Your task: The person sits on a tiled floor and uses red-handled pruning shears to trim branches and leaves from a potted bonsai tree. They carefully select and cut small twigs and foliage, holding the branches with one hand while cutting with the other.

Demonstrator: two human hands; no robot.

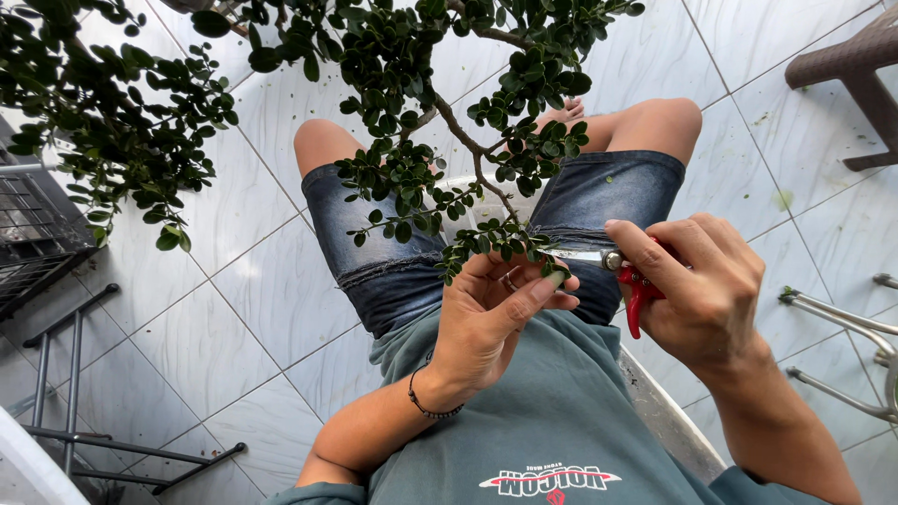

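Below the small-leaved shrub (393, 140), its lowest twig (496, 241) is pinched in the left hand (491, 318), fingers closed on the leafy tip; the right hand (702, 290), clamped around red-handled pruning shears (622, 271), points blades leftward at that twig

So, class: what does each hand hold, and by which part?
The right hand grips red-handled pruning shears by the handles. The left hand pinches a leafy twig tip of the small tree.
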